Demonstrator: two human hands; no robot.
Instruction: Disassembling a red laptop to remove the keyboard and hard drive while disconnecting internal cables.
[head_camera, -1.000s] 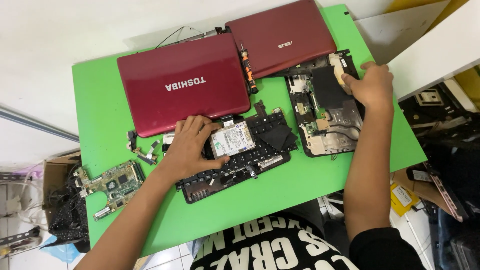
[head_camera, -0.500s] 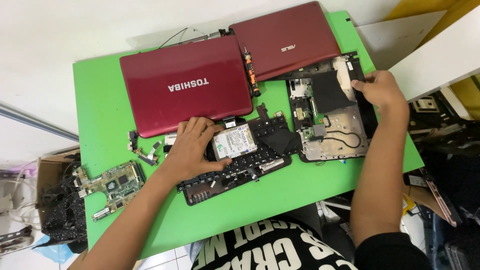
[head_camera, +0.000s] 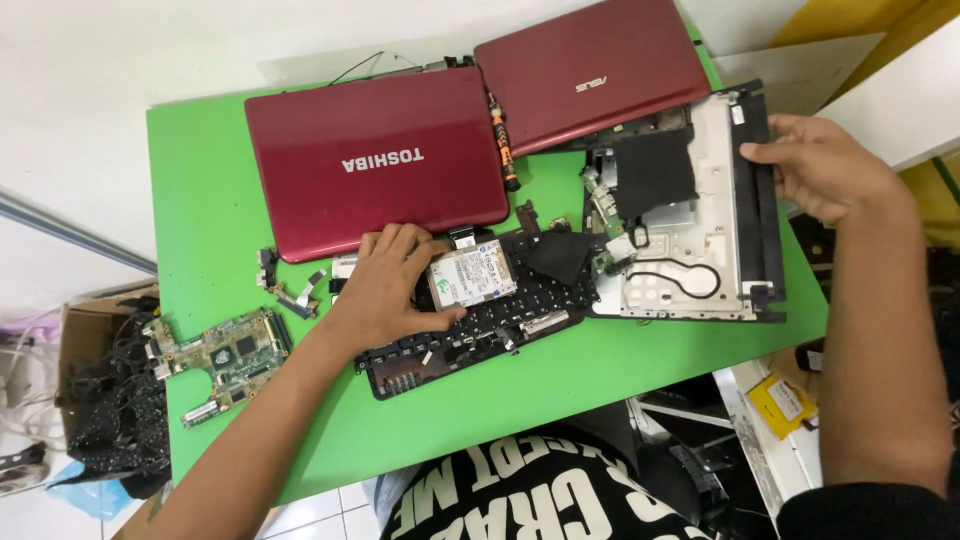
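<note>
My left hand (head_camera: 385, 285) rests on a black keyboard panel (head_camera: 470, 335) lying on the green table (head_camera: 210, 190), its fingers touching a silver hard drive (head_camera: 472, 273) that sits on the panel. My right hand (head_camera: 825, 165) grips the right edge of an opened laptop base (head_camera: 690, 230), a white and black shell with loose black cables inside. Two closed dark red laptops lie behind: a larger one (head_camera: 375, 165) in the middle and a smaller one (head_camera: 590, 70) at the back right. A screwdriver (head_camera: 502, 145) lies between them.
A green circuit board (head_camera: 220, 355) lies at the table's left front corner, with small loose brackets (head_camera: 290, 285) near it. A cardboard box (head_camera: 75, 335) of black parts stands on the floor to the left. Yellow packets (head_camera: 785, 400) lie on the floor at the right.
My right hand has shifted from the top of the laptop base to its right edge, and the base has turned and slid toward the right. My left hand stays on the keyboard panel.
</note>
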